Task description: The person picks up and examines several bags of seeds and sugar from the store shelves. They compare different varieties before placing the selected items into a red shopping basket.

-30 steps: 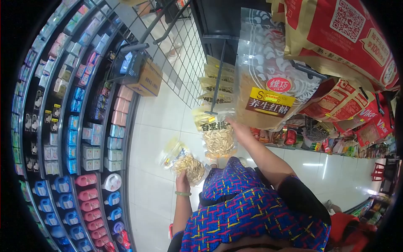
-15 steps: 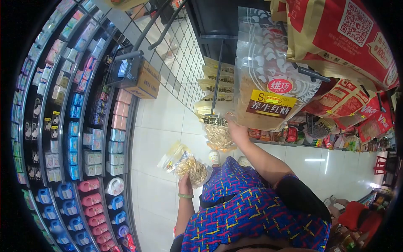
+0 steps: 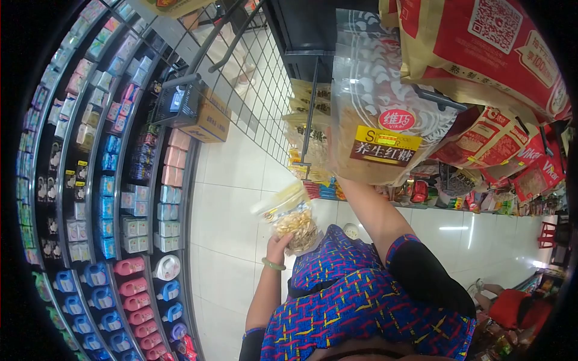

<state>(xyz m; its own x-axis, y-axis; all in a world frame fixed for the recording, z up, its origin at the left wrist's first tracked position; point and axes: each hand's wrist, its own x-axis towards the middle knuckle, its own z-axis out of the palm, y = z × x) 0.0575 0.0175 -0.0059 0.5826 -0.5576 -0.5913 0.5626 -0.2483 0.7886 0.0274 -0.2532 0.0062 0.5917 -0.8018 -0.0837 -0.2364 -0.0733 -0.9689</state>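
Note:
My left hand (image 3: 279,248), with a green bangle at the wrist, grips the lower edge of a clear bag (image 3: 295,224) of pale nuts or seeds. My right hand is hidden behind the hanging brown sugar bag (image 3: 385,114); only its forearm (image 3: 370,210) shows below that bag. Left of the sugar bag, similar cream bags (image 3: 308,129) hang in a row along a metal hook (image 3: 312,108).
Red and cream packages (image 3: 487,54) hang at the upper right. A wire grid (image 3: 259,78) stands beside a dark basket (image 3: 177,99) and a carton (image 3: 211,117). Shelves of bottles (image 3: 132,286) line the left. A person in red (image 3: 509,308) is at the lower right.
My right hand has gone up behind the sugar bag, away from the front bag at the hook's end. My left hand has moved right and up with its bag.

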